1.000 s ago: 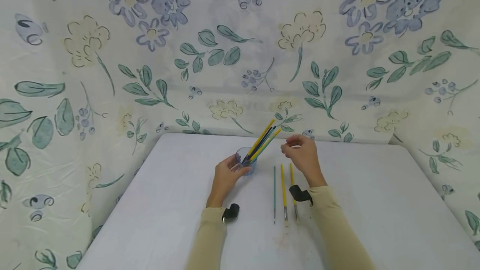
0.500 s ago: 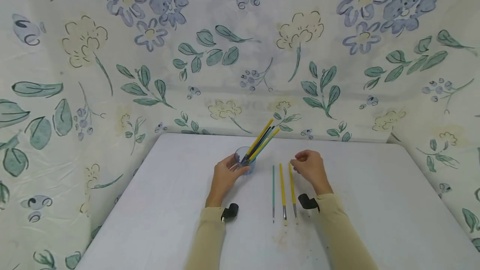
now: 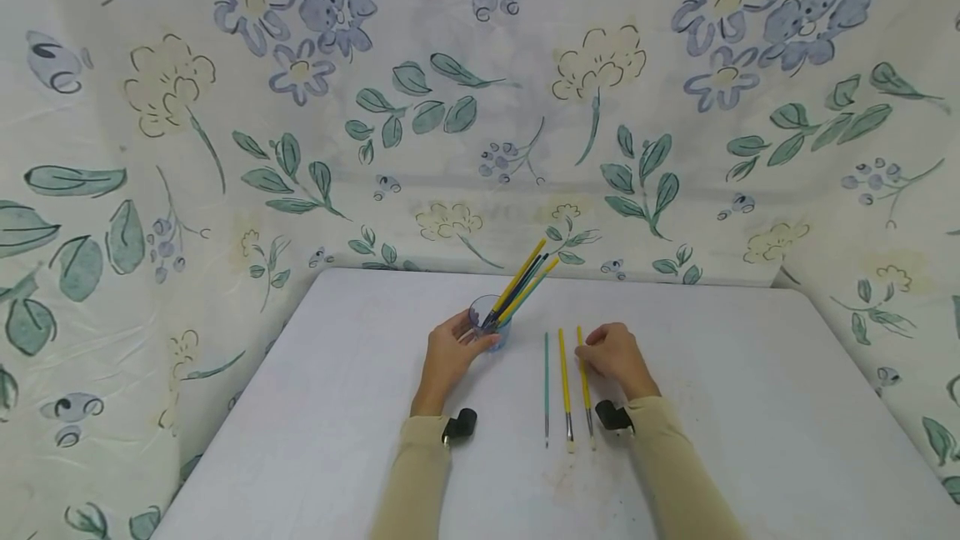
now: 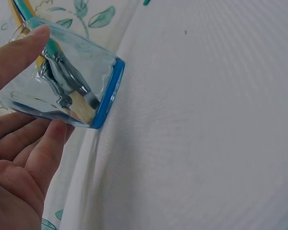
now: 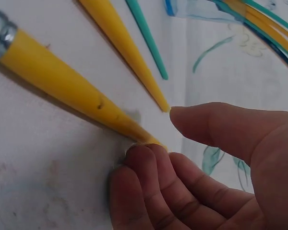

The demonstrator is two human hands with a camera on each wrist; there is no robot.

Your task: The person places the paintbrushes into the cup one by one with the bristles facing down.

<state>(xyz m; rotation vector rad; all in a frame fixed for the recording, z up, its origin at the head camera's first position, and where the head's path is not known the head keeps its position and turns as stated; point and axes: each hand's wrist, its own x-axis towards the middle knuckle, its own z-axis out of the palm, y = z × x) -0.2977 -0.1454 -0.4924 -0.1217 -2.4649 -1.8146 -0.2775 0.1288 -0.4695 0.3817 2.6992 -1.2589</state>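
Observation:
My left hand (image 3: pixel 450 357) holds a clear plastic cup (image 4: pixel 81 52) with a blue base, thumb on one side and fingers on the other. Paintbrushes (image 3: pixel 525 277) lean to the right in it, bristles down at its base. On the table, my right hand (image 3: pixel 615 357) is at the handle of the rightmost yellow paintbrush (image 5: pixel 62 86). Its fingertips (image 5: pixel 139 158) touch the handle's tapered end, while the thumb (image 5: pixel 206 122) stands apart above. Left of this brush lie a second yellow paintbrush (image 3: pixel 565 373) and a thin green paintbrush (image 3: pixel 547 382), roughly parallel, bristles toward me.
The white table (image 3: pixel 330 440) reaches back to a floral cloth (image 3: pixel 450 148) that hangs behind it and at both sides. Faint brownish stains (image 3: pixel 566 477) mark the tabletop below the brushes. A black wrist camera (image 3: pixel 613 415) sits close beside the rightmost brush.
My right hand has come down from beside the cup's brushes, first rightward, then toward me, to the rightmost yellow paintbrush. The left hand and cup stay put.

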